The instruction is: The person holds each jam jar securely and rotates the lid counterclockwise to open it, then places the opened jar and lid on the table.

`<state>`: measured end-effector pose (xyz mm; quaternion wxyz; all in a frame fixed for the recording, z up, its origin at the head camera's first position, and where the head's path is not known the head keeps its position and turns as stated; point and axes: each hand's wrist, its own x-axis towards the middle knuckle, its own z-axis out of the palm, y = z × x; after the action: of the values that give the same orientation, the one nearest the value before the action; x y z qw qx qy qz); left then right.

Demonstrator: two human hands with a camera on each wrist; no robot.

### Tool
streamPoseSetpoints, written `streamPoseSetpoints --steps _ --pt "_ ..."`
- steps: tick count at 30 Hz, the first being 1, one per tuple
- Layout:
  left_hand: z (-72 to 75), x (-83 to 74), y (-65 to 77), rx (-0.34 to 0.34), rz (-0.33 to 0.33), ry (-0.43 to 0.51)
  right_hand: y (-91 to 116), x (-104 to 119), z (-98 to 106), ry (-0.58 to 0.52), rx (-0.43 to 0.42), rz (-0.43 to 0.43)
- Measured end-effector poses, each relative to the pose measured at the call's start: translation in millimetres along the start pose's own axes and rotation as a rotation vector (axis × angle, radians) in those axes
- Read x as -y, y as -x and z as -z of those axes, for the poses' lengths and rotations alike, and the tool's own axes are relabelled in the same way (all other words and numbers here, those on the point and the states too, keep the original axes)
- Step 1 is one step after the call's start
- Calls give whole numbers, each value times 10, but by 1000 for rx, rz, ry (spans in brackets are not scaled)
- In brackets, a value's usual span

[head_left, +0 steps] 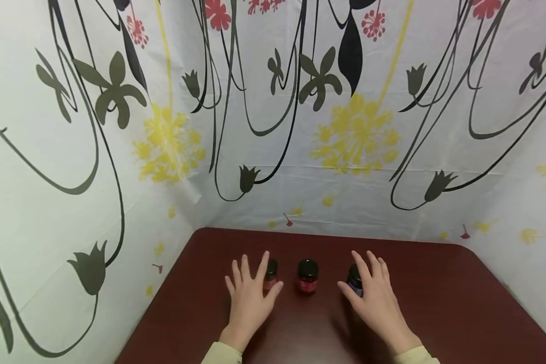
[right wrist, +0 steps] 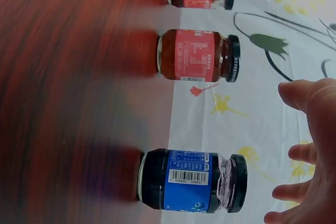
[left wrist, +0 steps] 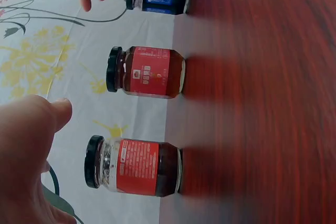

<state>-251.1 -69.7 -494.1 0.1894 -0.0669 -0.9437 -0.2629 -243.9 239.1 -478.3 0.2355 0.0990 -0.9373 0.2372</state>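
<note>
Three glass jars with black lids stand upright in a row on the dark red table. The left jar [left wrist: 137, 166] has a red label and is only partly filled. A second red-labelled jar [head_left: 307, 277] is in the middle. At the right is a jar with a blue label [right wrist: 189, 181]. My left hand [head_left: 249, 299], fingers spread, hovers by the left jar and partly covers it in the head view. Beside the blue-labelled jar, my right hand [head_left: 376, 299] is held with thumb and fingers apart. Neither hand visibly grips a jar.
The dark red wooden table [head_left: 186, 313] has rounded far corners. Around its back and sides hangs a white cloth [head_left: 273, 146] printed with flowers and vines. Light sleeves [head_left: 223, 354] show at the wrists.
</note>
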Motion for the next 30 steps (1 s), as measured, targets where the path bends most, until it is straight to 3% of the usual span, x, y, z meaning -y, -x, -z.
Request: streamPoseSetpoints --steps 7,14,20,30 --pt "44 94 -22 13 -13 29 -37 27 25 -4 -15 90" --pt "104 182 -16 31 5 53 16 137 -5 -40 35 122" --pt "104 206 -66 77 56 193 -15 221 -18 -37 18 173" --pt "-27 331 -102 61 143 393 -169 459 -90 -89 39 170"
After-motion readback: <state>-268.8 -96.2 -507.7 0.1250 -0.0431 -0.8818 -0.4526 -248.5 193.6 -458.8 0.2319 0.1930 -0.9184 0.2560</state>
